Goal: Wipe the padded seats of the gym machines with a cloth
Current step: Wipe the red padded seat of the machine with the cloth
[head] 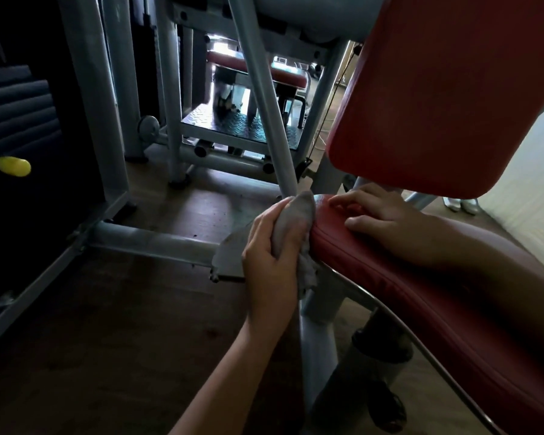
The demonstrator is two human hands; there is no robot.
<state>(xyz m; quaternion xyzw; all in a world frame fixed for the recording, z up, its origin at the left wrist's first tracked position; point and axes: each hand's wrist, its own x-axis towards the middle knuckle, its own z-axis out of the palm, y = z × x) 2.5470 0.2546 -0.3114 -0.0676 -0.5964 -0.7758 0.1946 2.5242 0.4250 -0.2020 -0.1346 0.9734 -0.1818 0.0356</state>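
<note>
Seat [421, 296], far end: the backrest [446, 89] overhangs it with a narrow gap between, and the right hand [387, 224] lies flat in that gap. A slanted tube [264, 98] comes down just beside the seat's far left corner. The left hand [269, 255], gripping the cloth [299, 211], fills the seat's left edge.

Left of seat: open floor [107, 356], crossed by a low frame bar [151, 240] ending in a metal plate [230, 257].

Under seat: a post [314, 340] and a black cylinder [380, 356] block passage.

The cloth [296, 224] lies against the seat's [421, 296] left edge, backrest [446, 89] above.
</note>
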